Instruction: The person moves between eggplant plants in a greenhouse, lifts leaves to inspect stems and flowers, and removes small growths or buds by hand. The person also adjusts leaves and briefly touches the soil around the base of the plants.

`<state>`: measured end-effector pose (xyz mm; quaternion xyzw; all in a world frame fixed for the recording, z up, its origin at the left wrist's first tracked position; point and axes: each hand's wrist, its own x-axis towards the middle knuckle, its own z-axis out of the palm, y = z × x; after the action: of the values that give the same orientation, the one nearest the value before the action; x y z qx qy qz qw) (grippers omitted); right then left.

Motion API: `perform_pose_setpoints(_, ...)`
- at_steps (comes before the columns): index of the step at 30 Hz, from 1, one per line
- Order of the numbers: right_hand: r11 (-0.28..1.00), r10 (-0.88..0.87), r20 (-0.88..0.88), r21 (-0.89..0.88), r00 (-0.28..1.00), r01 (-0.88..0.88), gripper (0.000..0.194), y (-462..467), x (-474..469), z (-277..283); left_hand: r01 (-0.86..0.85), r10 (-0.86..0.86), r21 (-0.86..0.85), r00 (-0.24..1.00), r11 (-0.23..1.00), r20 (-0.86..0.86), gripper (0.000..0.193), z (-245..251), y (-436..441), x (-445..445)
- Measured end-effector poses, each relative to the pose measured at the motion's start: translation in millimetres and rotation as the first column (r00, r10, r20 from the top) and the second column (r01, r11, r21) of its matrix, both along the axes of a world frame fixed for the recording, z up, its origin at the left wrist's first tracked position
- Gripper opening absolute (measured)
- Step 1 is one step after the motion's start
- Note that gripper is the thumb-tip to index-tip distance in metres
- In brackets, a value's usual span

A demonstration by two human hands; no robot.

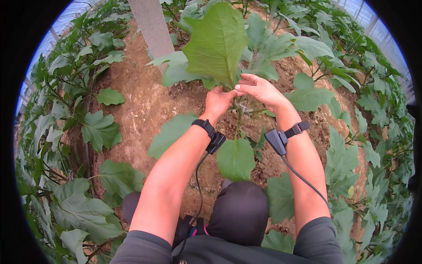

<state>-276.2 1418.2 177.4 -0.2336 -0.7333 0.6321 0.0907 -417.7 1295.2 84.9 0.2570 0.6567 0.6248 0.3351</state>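
Both my hands are at the upper stem of a broad-leaved plant, probably an eggplant, straight ahead of me. My left hand [219, 101] has its thumb and fingers closed at the stem, just under a large upright leaf [216, 43]. My right hand [258, 88] meets it from the right, the thumb tips nearly touching; its fingers curl behind the stem. What lies between the fingertips is too small to make out. Below the hands the green stem [239, 118] runs down to a rounded leaf [236, 160]. Each wrist wears a strapped black device with a cable.
A pale concrete post [153, 28] rises beyond the plant to the left. Bare brown soil [141, 95] surrounds the plant. Dense rows of leafy plants stand at left [82, 204] and right [343, 158]. My dark-clothed knee [242, 211] is close below the rounded leaf.
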Motion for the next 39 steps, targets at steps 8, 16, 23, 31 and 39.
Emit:
perform_pose_setpoints(8,0.994,0.089,-0.05,0.069,0.995,-0.086,0.08,-6.7,-6.8,17.9,0.253,-0.252,0.017,0.956,0.967,0.153,0.037,14.0,-6.2,-3.7)
perform_pose_setpoints(16,0.991,0.127,-0.013,-0.039,0.992,-0.127,0.09,-10.5,-20.6,4.8,0.236,-0.235,-0.023,0.944,0.972,-0.231,0.023,13.3,7.7,-7.8)
perform_pose_setpoints(23,0.999,0.024,-0.113,-0.029,0.993,-0.027,0.072,-11.0,-26.4,3.3,0.238,-0.253,-0.086,0.924,0.967,-0.288,0.023,0.1,17.1,-11.6)
perform_pose_setpoints(31,0.979,-0.178,-0.096,-0.115,0.979,0.167,0.04,-5.9,-38.9,-16.1,0.03,-0.006,0.165,0.989,0.986,-0.146,0.029,10.0,14.8,34.6)
perform_pose_setpoints(39,0.933,-0.359,-0.224,-0.055,0.906,0.356,0.026,0.4,-44.9,-32.3,-0.212,0.173,-0.044,0.887,0.976,-0.428,0.023,21.6,1.4,47.9)
